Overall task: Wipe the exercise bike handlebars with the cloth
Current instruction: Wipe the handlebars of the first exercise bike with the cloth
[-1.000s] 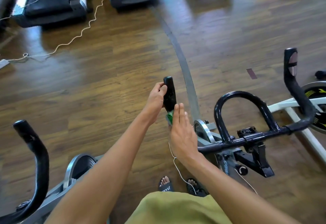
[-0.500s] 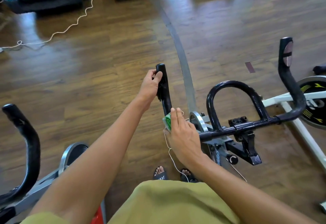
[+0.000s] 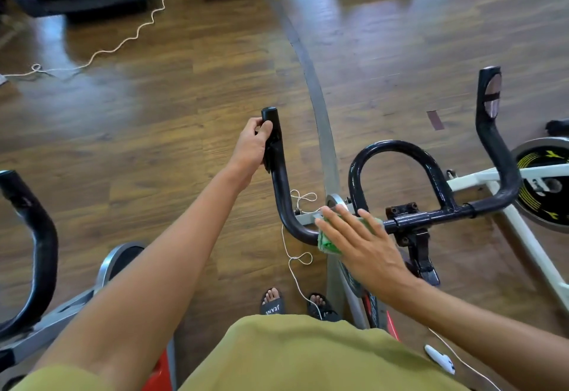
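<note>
Right hand (image 3: 361, 244) now lies lower along the handlebars (image 3: 284, 206), past the bend and on the horizontal bar near the centre loop; a second ago it sat on the upright left grip just below the left hand (image 3: 251, 147). Fingers are spread flatter, pressing the green cloth (image 3: 326, 241) against the bar. More of the left grip shows bare between the two hands. White string (image 3: 295, 252), hidden before, shows beneath the bend.

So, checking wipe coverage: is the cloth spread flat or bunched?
Bunched: the green cloth sits crumpled under the right hand on the handlebar.
</note>
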